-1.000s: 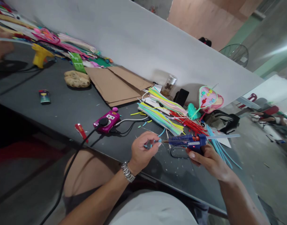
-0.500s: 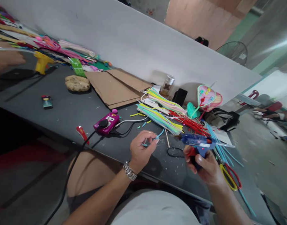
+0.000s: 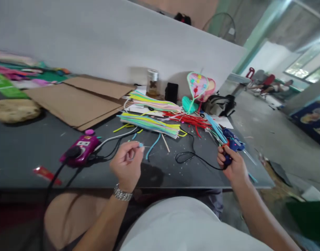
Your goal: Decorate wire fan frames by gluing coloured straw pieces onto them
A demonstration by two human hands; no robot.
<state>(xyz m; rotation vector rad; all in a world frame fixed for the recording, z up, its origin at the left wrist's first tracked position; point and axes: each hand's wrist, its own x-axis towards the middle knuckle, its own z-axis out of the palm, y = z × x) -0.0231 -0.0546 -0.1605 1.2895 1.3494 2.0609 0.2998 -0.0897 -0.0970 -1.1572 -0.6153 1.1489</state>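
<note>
My left hand point(image 3: 127, 163) hovers over the dark table point(image 3: 24, 157), fingers pinched on a small light-blue strip piece point(image 3: 140, 145). A wristwatch point(image 3: 122, 194) sits on that wrist. My right hand point(image 3: 231, 165) grips the handle of a blue hot glue gun point(image 3: 232, 144) near the table's right end, its black cord point(image 3: 191, 157) looping across the tabletop. Another light-blue strip point(image 3: 152, 146) lies between my hands.
Bundles of coloured strips point(image 3: 149, 123), red strips point(image 3: 191, 120), a magenta power strip point(image 3: 80, 149), cardboard sheets point(image 3: 71, 101), a jar point(image 3: 152, 83), a phone point(image 3: 171, 92), a heart-shaped craft point(image 3: 197, 85) and a black bag point(image 3: 219, 104) crowd the table by a white partition point(image 3: 97, 42).
The view has swung right and levelled. My right hand carried the glue gun away to the right, lowering it near the table's end. My left hand kept its pinch on the blue piece.
</note>
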